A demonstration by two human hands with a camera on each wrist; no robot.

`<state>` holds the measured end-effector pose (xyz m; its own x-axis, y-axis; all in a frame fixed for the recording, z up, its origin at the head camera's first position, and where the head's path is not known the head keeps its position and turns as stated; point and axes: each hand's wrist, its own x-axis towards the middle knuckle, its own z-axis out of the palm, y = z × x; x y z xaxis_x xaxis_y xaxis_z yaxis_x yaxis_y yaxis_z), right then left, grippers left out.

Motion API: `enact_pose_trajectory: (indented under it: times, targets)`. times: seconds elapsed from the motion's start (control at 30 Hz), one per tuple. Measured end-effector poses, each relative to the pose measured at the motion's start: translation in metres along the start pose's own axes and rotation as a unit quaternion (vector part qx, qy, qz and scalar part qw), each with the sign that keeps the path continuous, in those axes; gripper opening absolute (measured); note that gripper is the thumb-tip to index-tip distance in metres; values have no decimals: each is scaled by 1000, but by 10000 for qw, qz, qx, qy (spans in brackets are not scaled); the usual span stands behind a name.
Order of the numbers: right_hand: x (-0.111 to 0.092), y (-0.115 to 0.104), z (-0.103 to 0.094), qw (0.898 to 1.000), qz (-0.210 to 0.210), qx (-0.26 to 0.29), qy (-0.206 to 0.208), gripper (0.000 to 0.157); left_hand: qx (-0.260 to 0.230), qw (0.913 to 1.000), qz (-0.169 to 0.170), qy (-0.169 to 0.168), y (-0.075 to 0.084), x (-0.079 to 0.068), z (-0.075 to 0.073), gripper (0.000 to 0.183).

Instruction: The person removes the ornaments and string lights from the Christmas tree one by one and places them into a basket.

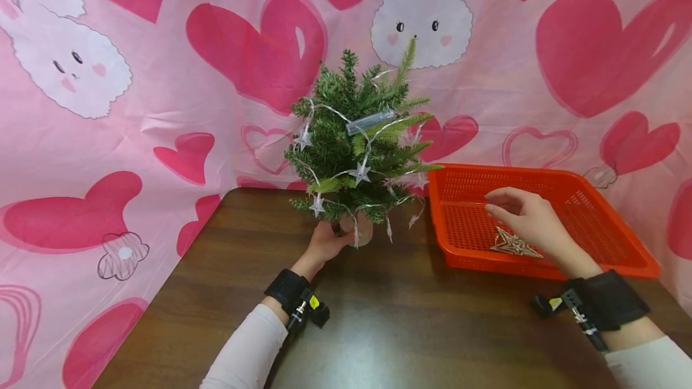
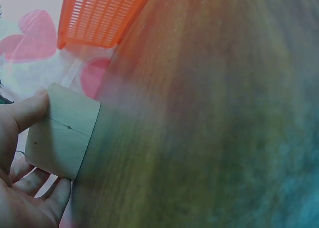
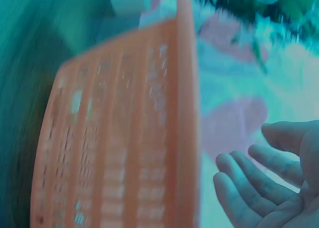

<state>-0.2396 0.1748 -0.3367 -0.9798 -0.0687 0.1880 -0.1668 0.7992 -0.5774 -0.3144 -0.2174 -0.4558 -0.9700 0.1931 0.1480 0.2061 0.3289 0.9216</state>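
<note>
A small artificial Christmas tree [image 1: 337, 161] stands at the back of the table, wrapped in a string of clear star lights [image 1: 360, 173]. A clear, narrow plastic piece [image 1: 370, 122] sits among its upper branches. My left hand [image 1: 323, 244] grips the tree's pale wooden base [image 2: 65, 133], thumb on one side and fingers on the other in the left wrist view. Over the orange basket [image 1: 540, 269], my right hand [image 1: 527, 221] hovers with loosely bent fingers and nothing between them. A gold glittery star ornament [image 1: 510, 244] lies in the basket under that hand.
The brown wooden table [image 1: 378, 329] carries both the tree and the basket, which sits at the right. A pink cloth [image 1: 178, 89] with hearts and rabbits hangs close behind the table and along its left side.
</note>
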Motion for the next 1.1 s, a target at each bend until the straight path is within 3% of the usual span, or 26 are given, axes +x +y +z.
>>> enact_pose_trajectory:
  times: [0.17, 0.3, 0.63, 0.8, 0.97, 1.1]
  targets:
    - [-3, -29, 13, 9978, -495, 411, 153, 39, 39, 9999, -110, -44, -1, 0, -1, 61]
    - [-4, -48, 28, 9913, -774, 1067, 7, 36, -5, 9999, -112, -46, -1, 1, -1, 62]
    - [4, -73, 64, 9711, -907, 2183, -324, 37, 37, 10000, 44, -17, -1, 1, 1, 61]
    - [8, -76, 74, 9683, -849, 2318, -384, 40, 69, 10000, 14, -8, -1, 1, 1, 63]
    - [11, -77, 79, 9730, -684, 2170, -397, 42, 39, 10000, -41, -7, 0, 1, 1, 62]
    - [13, -78, 81, 9730, -657, 2176, -402, 43, -7, 10000, 88, 18, -1, 2, 1, 61]
